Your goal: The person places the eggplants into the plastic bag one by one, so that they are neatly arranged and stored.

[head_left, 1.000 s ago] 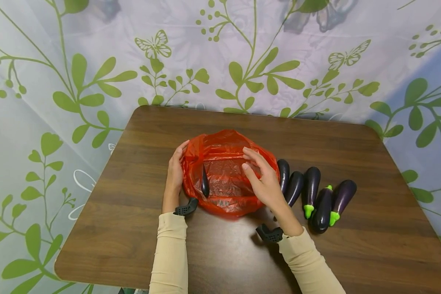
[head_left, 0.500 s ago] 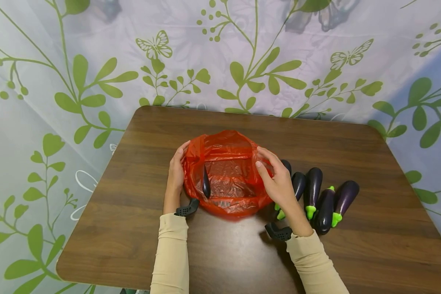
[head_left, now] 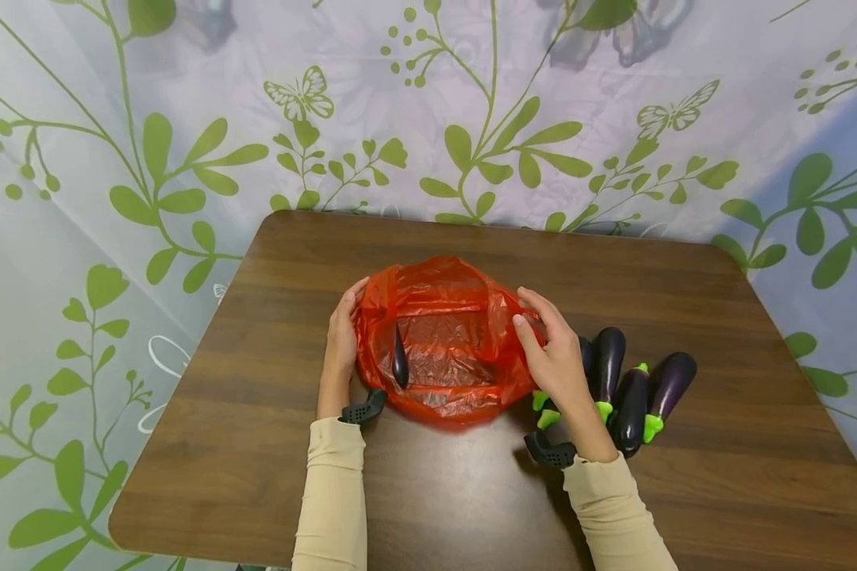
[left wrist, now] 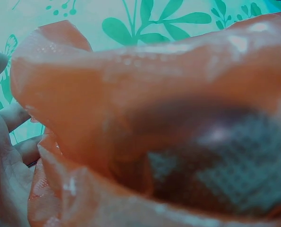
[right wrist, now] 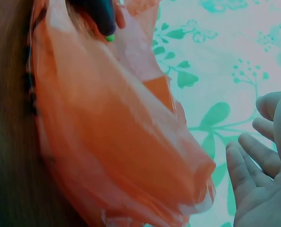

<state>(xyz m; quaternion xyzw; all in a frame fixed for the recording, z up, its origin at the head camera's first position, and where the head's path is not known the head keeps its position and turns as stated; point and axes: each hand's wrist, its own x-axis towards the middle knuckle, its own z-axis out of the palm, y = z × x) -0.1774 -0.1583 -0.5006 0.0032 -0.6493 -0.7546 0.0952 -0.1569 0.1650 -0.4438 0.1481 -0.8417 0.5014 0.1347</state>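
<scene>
A red plastic bag (head_left: 446,349) lies on the table with its wide mouth facing up. Inside, against its left wall, is a dark purple eggplant (head_left: 400,361); its green tip shows in the right wrist view, where the eggplant (right wrist: 101,18) is partly cut off. My left hand (head_left: 340,333) rests along the bag's left outer side, fingers extended, thumb apart from the film in the left wrist view. My right hand (head_left: 553,357) is beside the bag's right side, fingers loosely spread and holding nothing; a gap to the bag shows in the right wrist view.
Several eggplants (head_left: 667,388) with bright green caps lie in a row to the right of the bag, some partly hidden behind my right hand. The brown wooden table (head_left: 257,468) meets a leaf-patterned backdrop (head_left: 371,103) at its far edge.
My right hand has moved right, from over the bag's mouth to beside its right edge. The bag's right side has shifted slightly. My left hand stays in place.
</scene>
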